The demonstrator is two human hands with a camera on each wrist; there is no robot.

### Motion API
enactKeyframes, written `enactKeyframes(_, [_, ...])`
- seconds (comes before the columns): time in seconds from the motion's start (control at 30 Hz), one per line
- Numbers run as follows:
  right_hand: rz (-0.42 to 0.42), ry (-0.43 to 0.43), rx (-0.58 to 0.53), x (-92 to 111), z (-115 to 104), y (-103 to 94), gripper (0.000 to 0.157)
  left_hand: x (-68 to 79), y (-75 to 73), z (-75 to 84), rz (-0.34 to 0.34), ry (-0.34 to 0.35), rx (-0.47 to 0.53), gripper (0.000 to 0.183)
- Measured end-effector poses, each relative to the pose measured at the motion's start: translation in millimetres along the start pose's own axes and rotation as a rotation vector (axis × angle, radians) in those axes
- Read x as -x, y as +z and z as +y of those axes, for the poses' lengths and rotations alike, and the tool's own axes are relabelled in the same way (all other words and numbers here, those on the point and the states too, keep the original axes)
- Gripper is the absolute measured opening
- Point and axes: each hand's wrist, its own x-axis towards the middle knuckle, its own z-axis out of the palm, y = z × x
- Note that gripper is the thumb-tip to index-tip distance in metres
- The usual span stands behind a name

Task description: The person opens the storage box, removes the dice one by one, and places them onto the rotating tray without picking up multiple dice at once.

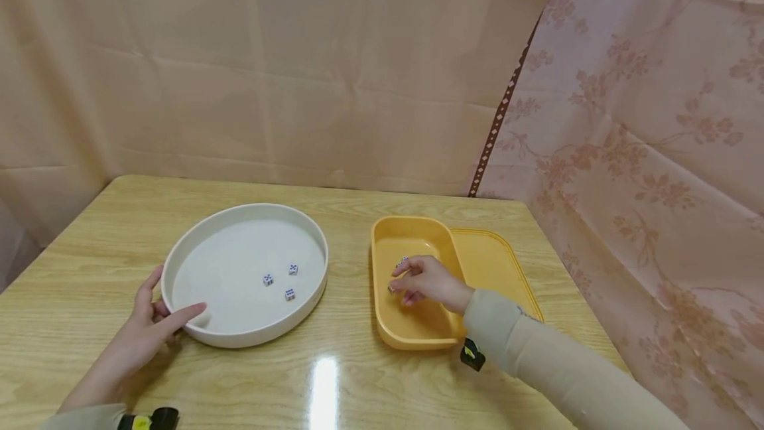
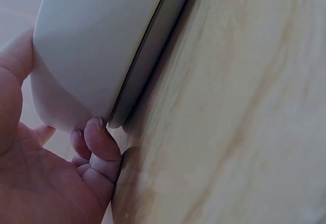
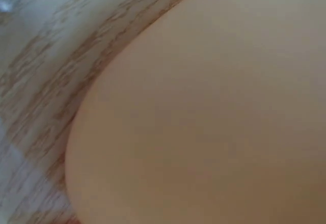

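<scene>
A round white tray (image 1: 245,244) with a raised wall stands on the left of the table, and three white dice with blue pips, among them one die (image 1: 290,294), lie on its floor. My left hand (image 1: 149,324) holds the tray's near left wall, thumb over the rim and the other fingers outside. In the left wrist view the fingertips (image 2: 99,132) meet the tray's outer wall near its base. My right hand (image 1: 426,282) is inside the yellow box (image 1: 418,327), a small die (image 1: 390,289) pinched at its fingertips. Other dice (image 1: 402,261) show just beyond the fingers.
A flat yellow lid (image 1: 498,261) lies to the right of the box, partly behind it and the right sleeve. In the right wrist view the box's outer wall (image 3: 204,107) fills most of the picture. Cloth curtains (image 1: 298,71) hang behind the wooden table (image 1: 352,231).
</scene>
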Motion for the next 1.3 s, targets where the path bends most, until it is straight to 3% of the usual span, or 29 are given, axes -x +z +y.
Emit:
enactKeyframes(0.53, [-0.041,0.102,-0.028,-17.4,21.3,-2.4,0.029,3.2,-0.2,0.5,0.004,0.012,-0.012,0.109])
enactKeyframes(0.87, [-0.065,0.122,-0.060,-18.9,22.2,2.4,0.029,1.4,-0.6,0.1,0.000,0.005,-0.017,0.109])
enactKeyframes(1.3, [-0.035,0.145,0.002,-16.2,17.9,6.2,0.025,4.0,-0.6,0.8,-0.006,0.008,-0.028,0.107])
